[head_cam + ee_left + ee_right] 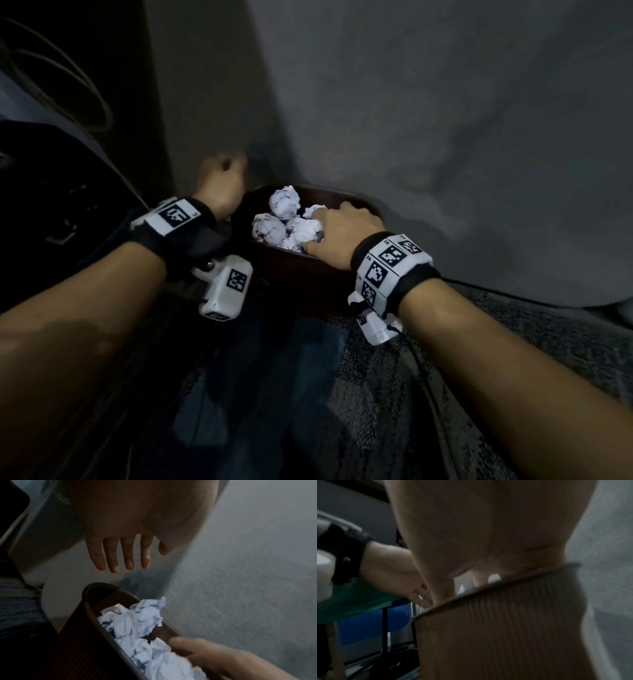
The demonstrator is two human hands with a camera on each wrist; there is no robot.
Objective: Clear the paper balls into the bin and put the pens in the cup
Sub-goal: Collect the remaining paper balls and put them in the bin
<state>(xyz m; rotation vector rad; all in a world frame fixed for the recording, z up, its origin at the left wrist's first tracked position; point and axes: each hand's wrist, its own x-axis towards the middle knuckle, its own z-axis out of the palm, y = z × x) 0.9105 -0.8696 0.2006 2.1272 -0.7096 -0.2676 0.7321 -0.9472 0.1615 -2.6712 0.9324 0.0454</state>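
A dark brown ribbed bin [301,274] stands on the grey floor, filled to the brim with several crumpled white paper balls [284,202]. My right hand [342,226] reaches over the near rim, its fingers and thumb curled round the nearest paper ball [306,230] on top of the pile. My left hand [222,171] hovers left of the bin, beyond it. In the left wrist view its fingers [127,555] are straight and hold nothing, above the bin [85,642] and the balls [137,622]. In the right wrist view my palm [479,534] covers the bin's rim [505,588]. No pen or cup is in view.
Grey floor [445,120] spreads behind and right of the bin. A dark speckled surface [394,394] lies below my arms. A dark bag and a looped cable [85,102] sit at the left. The right wrist view shows a green surface [351,599] over something blue [368,626].
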